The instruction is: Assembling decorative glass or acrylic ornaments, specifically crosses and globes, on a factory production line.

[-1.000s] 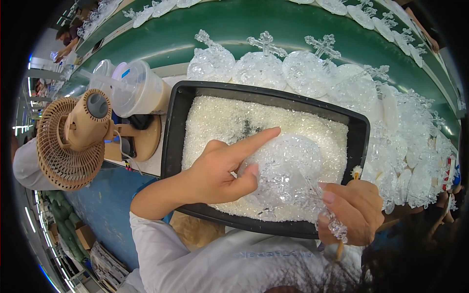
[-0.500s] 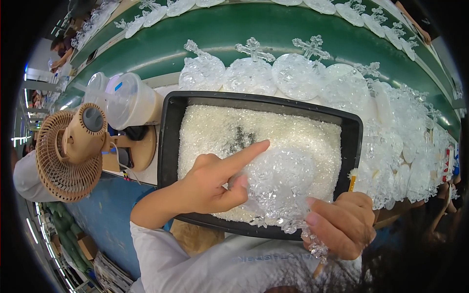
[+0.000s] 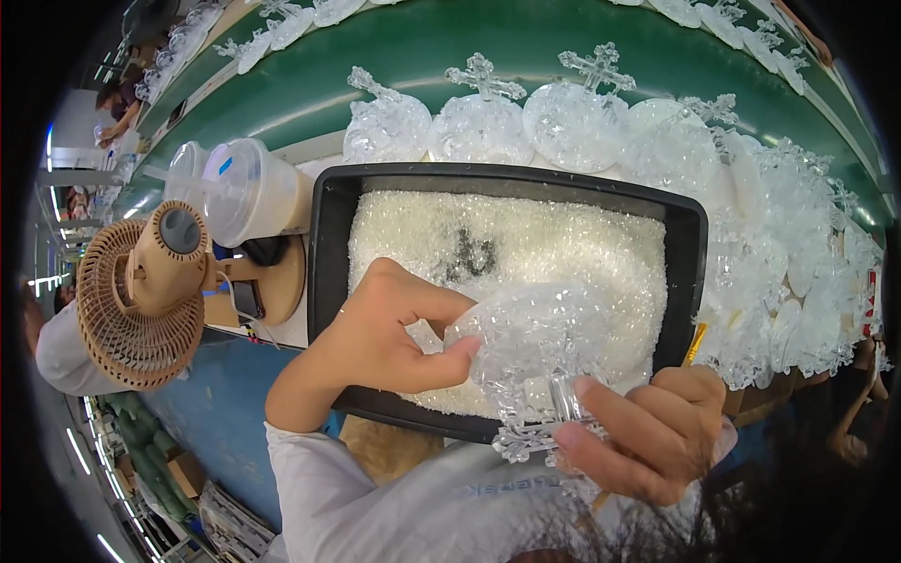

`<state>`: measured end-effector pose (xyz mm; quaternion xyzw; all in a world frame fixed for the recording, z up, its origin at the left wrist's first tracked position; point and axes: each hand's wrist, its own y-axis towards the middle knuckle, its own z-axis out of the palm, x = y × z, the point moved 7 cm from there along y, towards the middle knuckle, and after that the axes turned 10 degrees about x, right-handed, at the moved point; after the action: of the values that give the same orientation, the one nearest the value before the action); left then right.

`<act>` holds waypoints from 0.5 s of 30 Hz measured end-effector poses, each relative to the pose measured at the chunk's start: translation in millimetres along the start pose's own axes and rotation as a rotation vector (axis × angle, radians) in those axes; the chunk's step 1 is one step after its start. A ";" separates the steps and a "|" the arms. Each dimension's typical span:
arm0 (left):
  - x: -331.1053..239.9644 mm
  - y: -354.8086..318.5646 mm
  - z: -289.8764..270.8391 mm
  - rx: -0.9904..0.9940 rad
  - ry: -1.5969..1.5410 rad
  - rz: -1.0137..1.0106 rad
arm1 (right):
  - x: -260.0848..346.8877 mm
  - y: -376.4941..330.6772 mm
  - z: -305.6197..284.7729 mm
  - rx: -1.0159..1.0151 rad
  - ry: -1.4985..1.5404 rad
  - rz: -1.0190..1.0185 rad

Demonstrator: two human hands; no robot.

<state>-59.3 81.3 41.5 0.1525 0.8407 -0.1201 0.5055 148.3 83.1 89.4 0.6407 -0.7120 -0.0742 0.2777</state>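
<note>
Between my hands is a clear ornament (image 3: 530,328), a round disc with a cross at its lower end, tilted over the tray. My left hand (image 3: 380,328) is closed at the disc's left edge, thumb in front and index finger passing behind it. My right hand (image 3: 648,436) grips the cross end near its stem. A thin brush (image 3: 696,343) with a yellow ferrule is also tucked into the right hand. Below lies a black tray (image 3: 507,172) of small white glittering granules (image 3: 422,220), with a dark bare patch showing near the middle.
Several similar cross ornaments (image 3: 572,122) line the table behind the tray, and more are heaped at the right (image 3: 779,281). Left of the tray stand clear plastic tubs (image 3: 253,192) and a tan fan (image 3: 141,300). Beyond runs a green conveyor belt (image 3: 404,70).
My left index finger was stretched over the disc; it is now bent round the edge with the thumb. The ornament has turned, bringing its cross more into view.
</note>
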 end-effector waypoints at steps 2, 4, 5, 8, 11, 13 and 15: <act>-0.7 1.6 0.8 0.020 0.007 -0.035 | 0.0 0.1 1.1 -0.024 -0.011 -0.013; 1.4 1.7 2.5 0.036 0.014 -0.073 | -2.8 3.2 4.2 -0.048 -0.021 -0.029; 3.1 1.5 3.7 0.044 0.008 -0.093 | -3.1 5.1 3.6 -0.097 -0.002 -0.075; 6.7 0.5 5.4 0.052 -0.002 -0.116 | -3.0 5.4 2.7 -0.153 0.018 -0.120; 6.0 1.3 4.7 0.041 -0.019 -0.086 | -1.0 1.8 1.2 -0.085 0.013 -0.100; 4.2 2.1 5.2 0.037 -0.032 -0.054 | -1.6 0.7 3.8 -0.013 0.008 -0.074; 5.3 3.0 7.1 0.039 -0.008 -0.073 | -0.2 0.7 6.1 0.013 -0.004 -0.118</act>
<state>-54.7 82.3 33.4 0.1313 0.8413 -0.1554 0.5009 144.7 81.9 84.6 0.6830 -0.6741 -0.0873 0.2673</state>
